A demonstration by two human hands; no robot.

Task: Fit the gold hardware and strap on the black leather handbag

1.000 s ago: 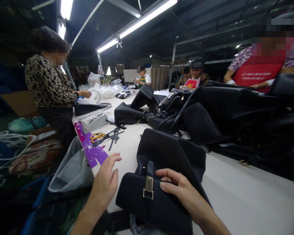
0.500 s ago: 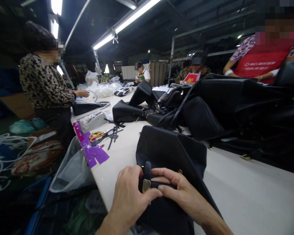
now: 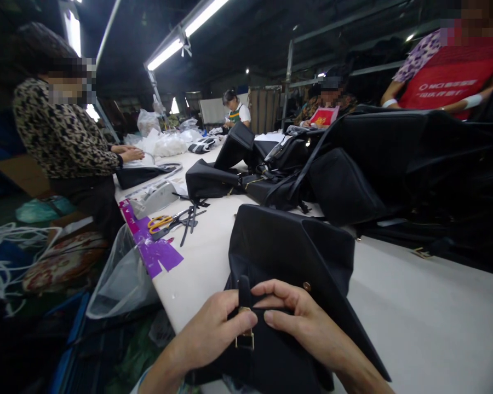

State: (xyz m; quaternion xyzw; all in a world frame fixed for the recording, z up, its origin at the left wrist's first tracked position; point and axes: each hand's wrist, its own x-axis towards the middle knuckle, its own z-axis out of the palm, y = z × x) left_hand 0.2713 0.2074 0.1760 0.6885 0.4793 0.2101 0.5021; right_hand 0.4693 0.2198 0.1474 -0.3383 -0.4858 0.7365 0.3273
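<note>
A black bag (image 3: 283, 241) lies on the white table in front of me, its large flap folded away from me. My left hand (image 3: 209, 331) pinches a short black strap (image 3: 244, 287), the thumb pressing over the gold buckle (image 3: 245, 342) it runs through. Part of the buckle is hidden under that thumb. My right hand (image 3: 299, 317) grips the upper edge of the bag just right of the strap, thumb in front and fingers behind. A round gold stud (image 3: 307, 286) shows on the flap beside my right knuckles.
Yellow-handled scissors (image 3: 160, 221) and several loose black straps (image 3: 191, 224) lie ahead to the left, near purple tape (image 3: 164, 257) on the table edge. A pile of black bags (image 3: 345, 186) fills the far right. Co-workers stand around the table (image 3: 431, 306).
My left hand has shifted slightly left and down, and the thumb now covers the buckle's upper part while its lower frame shows. My right hand stays on the bag edge.
</note>
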